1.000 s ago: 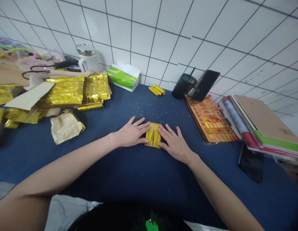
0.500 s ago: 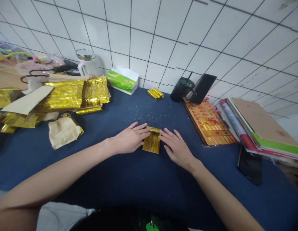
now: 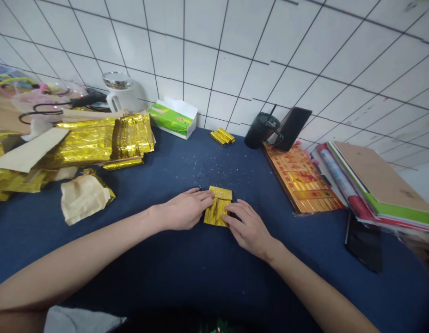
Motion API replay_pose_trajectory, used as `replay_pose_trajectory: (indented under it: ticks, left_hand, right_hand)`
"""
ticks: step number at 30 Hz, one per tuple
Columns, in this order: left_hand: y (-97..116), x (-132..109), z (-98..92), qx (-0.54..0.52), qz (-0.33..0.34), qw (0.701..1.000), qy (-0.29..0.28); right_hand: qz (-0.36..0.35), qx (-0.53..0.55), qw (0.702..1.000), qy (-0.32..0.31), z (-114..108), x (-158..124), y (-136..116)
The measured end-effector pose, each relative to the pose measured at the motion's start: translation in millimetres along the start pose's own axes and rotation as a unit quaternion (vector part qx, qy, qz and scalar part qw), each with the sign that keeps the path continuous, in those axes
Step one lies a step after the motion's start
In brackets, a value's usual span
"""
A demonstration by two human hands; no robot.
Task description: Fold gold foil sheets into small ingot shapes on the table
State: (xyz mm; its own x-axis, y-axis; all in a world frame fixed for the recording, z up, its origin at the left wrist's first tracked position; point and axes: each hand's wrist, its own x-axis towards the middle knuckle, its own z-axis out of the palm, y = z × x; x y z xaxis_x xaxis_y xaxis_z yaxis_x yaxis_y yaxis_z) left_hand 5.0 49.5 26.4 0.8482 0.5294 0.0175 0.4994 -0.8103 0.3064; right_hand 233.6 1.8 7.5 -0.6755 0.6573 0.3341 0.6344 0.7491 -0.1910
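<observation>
The person's left hand (image 3: 185, 210) and right hand (image 3: 248, 229) lie flat against a folded gold foil packet (image 3: 217, 212) on a navy blue cloth tabletop (image 3: 186, 273).

One left hand (image 3: 185, 209), one right hand (image 3: 249, 229) and one foil packet (image 3: 217, 212) are counted at lower middle, three gold sticks (image 3: 218, 137) at upper middle

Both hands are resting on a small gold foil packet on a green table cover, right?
Not green: the table cover is dark blue in the head view. The left hand and right hand do rest on the small gold foil packet.
</observation>
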Motion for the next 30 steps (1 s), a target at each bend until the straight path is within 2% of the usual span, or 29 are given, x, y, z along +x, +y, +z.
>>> replay_pose_trajectory:
  ticks: [3,8,17,24,30]
  left_hand:
    - [-0.9,-1.3,-4.7,-0.023,0.006,1.0,-0.012]
    - [-3.6,-1.4,-4.9,-0.053,0.005,0.998,-0.018]
    - [-2.4,7.0,10.1,-0.09,-0.066,0.993,0.042]
    - [0.5,13.4,13.9,-0.088,-0.091,0.987,0.094]
    - [3.2,17.6,13.7,-0.08,-0.119,0.984,0.103]
  right_hand:
    - [0.036,0.059,0.997,0.037,5.6,1.0,0.7]
    - [0.137,0.144,0.977,0.078,8.3,4.6,-0.1]
    - [0.223,0.174,0.958,0.058,4.8,15.7,-0.1]
    - [0.276,0.174,0.944,0.049,8.7,16.1,5.2]
    - [0.327,0.191,0.925,0.032,7.7,21.6,7.5]
